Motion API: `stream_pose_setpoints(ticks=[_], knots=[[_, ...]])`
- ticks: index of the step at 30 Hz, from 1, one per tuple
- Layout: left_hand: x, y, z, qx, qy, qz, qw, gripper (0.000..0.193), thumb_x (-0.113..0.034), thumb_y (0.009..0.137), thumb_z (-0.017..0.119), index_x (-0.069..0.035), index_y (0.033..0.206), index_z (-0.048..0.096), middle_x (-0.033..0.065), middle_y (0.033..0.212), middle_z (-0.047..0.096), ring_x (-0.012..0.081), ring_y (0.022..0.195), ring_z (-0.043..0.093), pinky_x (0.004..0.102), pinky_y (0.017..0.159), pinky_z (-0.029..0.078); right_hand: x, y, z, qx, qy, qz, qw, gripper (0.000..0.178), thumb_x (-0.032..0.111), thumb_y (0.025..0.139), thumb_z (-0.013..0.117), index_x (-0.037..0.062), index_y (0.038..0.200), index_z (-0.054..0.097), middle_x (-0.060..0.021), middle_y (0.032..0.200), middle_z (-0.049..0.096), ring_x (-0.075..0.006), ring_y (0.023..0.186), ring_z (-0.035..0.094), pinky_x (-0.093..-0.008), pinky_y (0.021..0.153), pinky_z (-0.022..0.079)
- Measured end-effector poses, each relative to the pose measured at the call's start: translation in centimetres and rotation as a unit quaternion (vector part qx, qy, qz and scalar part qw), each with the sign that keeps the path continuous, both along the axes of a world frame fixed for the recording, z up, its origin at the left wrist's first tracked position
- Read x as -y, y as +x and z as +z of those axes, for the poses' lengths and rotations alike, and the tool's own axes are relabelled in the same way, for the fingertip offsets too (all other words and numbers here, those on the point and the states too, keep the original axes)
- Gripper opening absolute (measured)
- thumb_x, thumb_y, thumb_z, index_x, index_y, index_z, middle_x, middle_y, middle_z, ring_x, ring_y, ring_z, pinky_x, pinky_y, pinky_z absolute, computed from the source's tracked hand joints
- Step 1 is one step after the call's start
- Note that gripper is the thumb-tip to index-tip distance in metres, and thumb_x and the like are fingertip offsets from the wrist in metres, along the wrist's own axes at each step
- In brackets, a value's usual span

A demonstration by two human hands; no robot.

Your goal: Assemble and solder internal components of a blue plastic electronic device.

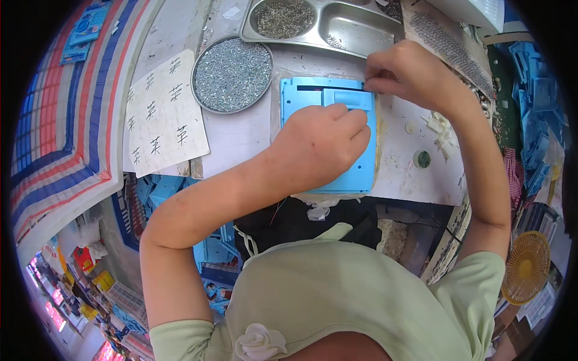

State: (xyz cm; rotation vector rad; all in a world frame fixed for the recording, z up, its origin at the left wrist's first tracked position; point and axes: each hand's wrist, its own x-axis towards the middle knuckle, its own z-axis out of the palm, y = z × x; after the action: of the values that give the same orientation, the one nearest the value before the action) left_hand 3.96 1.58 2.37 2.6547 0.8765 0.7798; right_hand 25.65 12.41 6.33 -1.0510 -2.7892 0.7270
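Observation:
A flat light-blue plastic housing (356, 171) lies in front of me, with a raised block and a dark slot near its far edge. My left hand (325, 144) rests over its middle, fingers curled; whatever they hold is hidden under the hand. At the far right corner of the housing, my right hand (412, 75) pinches with thumb and forefinger. A tiny dark spot shows at those fingertips, too small to name. Left of the housing stands a round metal dish (233, 75) full of small silvery metal pins or screws.
A metal tray (355, 54) with compartments of small parts stands at the back. Paper with handwriting (165, 114) lies to the left. White plastic bits (442, 132) and a small round dark-green piece (422, 159) lie right. Blue housings (539, 114) pile up far right, above a yellow basket (525, 268).

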Motion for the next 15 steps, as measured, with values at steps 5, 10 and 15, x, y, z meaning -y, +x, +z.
stream_pose_setpoints(ticks=[5, 10, 15], knots=[[-0.2, 0.2, 0.2, -0.05, 0.038, -0.024, 0.998, 0.03, -0.011, 0.075, 0.066, 0.001, 0.103, 0.069, 0.0047, 0.085, 0.056, 0.0187, 0.073, 0.061, 0.0312, 0.058, 0.051, 3.3, 2.5, -1.7, -0.12, 0.059, -0.093, 0.987, 0.015, 0.017, 0.085, 0.077, 0.0025, 0.086, 0.073, -0.0151, 0.081, 0.071, -0.0306, 0.071, 0.067, -0.0377, 0.065, 0.052], [-0.1, 0.1, 0.5, -0.074, 0.058, -0.039, 0.995, 0.037, -0.011, 0.075, 0.066, 0.003, 0.109, 0.07, 0.0045, 0.083, 0.054, 0.0175, 0.072, 0.06, 0.0309, 0.055, 0.05, 9.0, 3.3, -1.6, -0.215, 0.11, -0.182, 0.953, 0.013, 0.008, 0.08, 0.081, 0.0035, 0.091, 0.074, -0.0107, 0.078, 0.069, -0.0255, 0.067, 0.065, -0.0342, 0.061, 0.05], [-0.5, -1.1, 1.5, -0.068, 0.012, 0.0, 0.998, 0.034, -0.007, 0.076, 0.07, -0.003, 0.11, 0.072, 0.0076, 0.093, 0.065, 0.0214, 0.08, 0.066, 0.0312, 0.06, 0.053, 13.7, 1.7, -3.4, -0.281, 0.133, -0.176, 0.934, 0.019, 0.008, 0.075, 0.085, 0.0051, 0.091, 0.075, -0.0083, 0.073, 0.065, -0.0265, 0.065, 0.061, -0.0368, 0.064, 0.052]])
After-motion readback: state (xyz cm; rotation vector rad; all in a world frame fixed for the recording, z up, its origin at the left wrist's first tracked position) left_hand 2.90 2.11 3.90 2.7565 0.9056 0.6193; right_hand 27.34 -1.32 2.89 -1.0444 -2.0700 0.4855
